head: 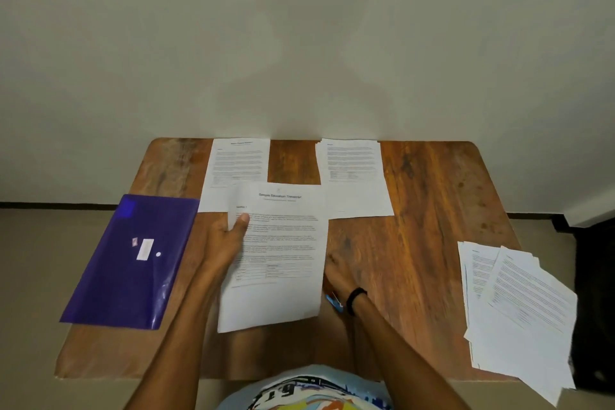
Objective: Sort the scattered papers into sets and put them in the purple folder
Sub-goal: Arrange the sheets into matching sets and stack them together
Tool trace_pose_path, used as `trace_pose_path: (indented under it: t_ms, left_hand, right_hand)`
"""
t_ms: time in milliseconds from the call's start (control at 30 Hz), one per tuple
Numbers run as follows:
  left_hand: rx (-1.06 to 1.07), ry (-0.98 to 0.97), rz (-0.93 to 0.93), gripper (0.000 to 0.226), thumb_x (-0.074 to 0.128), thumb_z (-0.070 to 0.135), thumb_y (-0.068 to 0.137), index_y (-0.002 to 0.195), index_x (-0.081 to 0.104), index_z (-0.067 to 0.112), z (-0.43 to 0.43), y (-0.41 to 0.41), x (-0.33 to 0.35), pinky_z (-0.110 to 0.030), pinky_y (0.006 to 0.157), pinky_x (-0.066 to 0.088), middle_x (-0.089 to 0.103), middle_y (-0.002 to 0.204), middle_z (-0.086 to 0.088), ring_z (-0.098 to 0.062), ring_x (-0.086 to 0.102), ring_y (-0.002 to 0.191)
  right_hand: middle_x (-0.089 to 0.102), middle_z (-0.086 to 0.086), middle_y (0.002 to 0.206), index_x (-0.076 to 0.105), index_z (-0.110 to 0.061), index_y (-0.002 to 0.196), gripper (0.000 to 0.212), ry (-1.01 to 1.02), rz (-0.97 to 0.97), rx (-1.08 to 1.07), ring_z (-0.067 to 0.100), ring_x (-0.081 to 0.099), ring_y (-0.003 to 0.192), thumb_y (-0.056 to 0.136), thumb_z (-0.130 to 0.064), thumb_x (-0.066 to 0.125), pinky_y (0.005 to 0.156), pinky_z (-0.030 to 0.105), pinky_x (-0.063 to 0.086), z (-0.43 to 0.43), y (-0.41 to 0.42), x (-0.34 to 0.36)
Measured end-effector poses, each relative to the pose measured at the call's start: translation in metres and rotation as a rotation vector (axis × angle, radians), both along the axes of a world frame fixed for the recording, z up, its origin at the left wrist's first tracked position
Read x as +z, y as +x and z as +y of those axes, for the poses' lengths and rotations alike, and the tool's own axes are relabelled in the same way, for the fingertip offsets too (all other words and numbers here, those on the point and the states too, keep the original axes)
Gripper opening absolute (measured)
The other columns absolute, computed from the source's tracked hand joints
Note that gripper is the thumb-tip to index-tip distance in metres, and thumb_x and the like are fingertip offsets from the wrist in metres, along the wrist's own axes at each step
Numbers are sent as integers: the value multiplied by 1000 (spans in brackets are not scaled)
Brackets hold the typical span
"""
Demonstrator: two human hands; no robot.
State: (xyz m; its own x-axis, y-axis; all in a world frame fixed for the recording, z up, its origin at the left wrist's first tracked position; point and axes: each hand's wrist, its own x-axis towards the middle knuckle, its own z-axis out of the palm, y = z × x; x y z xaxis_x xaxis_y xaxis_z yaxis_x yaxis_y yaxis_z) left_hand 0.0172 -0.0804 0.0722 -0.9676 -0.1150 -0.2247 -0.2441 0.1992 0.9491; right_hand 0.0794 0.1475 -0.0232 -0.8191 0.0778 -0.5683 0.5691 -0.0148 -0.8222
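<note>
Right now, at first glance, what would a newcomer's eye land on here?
The purple folder stands out most, lying across the left edge of the wooden table. In the middle, the left hand pinches a printed sheet above the tabletop. A messy pile of papers overhangs the right edge, while the far-left stack and far-right stack lie tidier by the wall.

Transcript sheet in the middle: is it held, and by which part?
The left hand holds the transcript sheet by its upper left edge, thumb on top. Whether the right hand grips it cannot be told.
</note>
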Motion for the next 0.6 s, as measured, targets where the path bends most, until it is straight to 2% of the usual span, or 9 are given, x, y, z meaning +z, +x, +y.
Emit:
trace_pose_path:
  t_ms: [67, 167, 233, 267, 333, 400, 467, 533, 600]
  left_hand:
    - [27, 87, -59, 27, 58, 26, 101, 121, 65, 10, -1, -8, -4, -33, 80, 60, 74, 108, -6, -21, 73, 96]
    - [82, 71, -101, 30, 59, 32, 100, 125, 64, 16, 2, -23, -9, -34, 81, 61, 73, 113, -1, -17, 73, 97]
    - [110, 61, -116, 31, 58, 33, 100, 127, 62, 18, 5, -30, -14, -24, 70, 61, 73, 113, 1, -14, 73, 93]
    - [109, 72, -128, 32, 58, 33, 100, 127, 62, 17, 8, -32, -15, -24, 68, 61, 73, 113, 0, -15, 73, 93]
    - [67, 198, -150, 35, 59, 32, 100, 130, 58, 14, 14, -36, -16, -42, 78, 62, 72, 116, -6, -25, 73, 99]
    - [-7, 352, -213, 32, 57, 24, 101, 129, 57, 9, 19, -40, -18, -55, 88, 57, 71, 117, -12, -32, 71, 103]
    - [-107, 454, -307, 42, 66, 22, 95, 131, 54, 4, 23, -41, -30, -63, 94, 51, 66, 124, -18, -40, 65, 111]
    - [-161, 348, -348, 65, 83, 37, 78, 132, 57, 11, 26, -38, -60, -65, 99, 46, 64, 130, -17, -43, 60, 119]
    - [-153, 182, -339, 66, 86, 44, 72, 128, 62, 18, 31, -34, -88, -60, 99, 50, 67, 128, -9, -37, 62, 119]
  right_hand:
    - [67, 9, 96, 67, -13, 110, 36, -497, -15, 3, 20, 64, 83, 104, -44, 49, 72, 30, 53, 1, -8, 30]
    - [59, 17, 113, 63, -12, 125, 58, -598, -8, -22, 24, 59, 94, 95, -61, 54, 82, 34, 49, 6, -17, 43]
    - [62, 5, 113, 64, -21, 120, 66, -535, -39, 2, 14, 58, 96, 81, -74, 59, 79, 26, 50, 17, -20, 42]
    - [65, -3, 112, 62, -24, 117, 58, -476, -17, 37, 10, 61, 95, 83, -71, 59, 78, 22, 54, 23, -21, 35]
    - [71, 0, 117, 61, -17, 122, 35, -343, 60, 123, 19, 71, 101, 98, -42, 58, 88, 37, 59, 30, -26, 29]
    - [72, 2, 120, 63, -15, 125, 29, -148, 133, 138, 25, 71, 105, 98, -25, 64, 93, 53, 56, 36, -31, 14]
    - [73, 2, 117, 65, -16, 121, 24, -50, 130, 60, 23, 71, 102, 97, -19, 64, 92, 53, 57, 38, -39, 8]
    - [72, 5, 117, 65, -16, 121, 24, -26, 112, 8, 23, 71, 102, 98, -18, 63, 90, 48, 59, 39, -49, 4]
    - [71, 7, 119, 63, -17, 123, 25, -37, 52, -2, 23, 71, 100, 98, -21, 63, 86, 41, 61, 41, -63, -1]
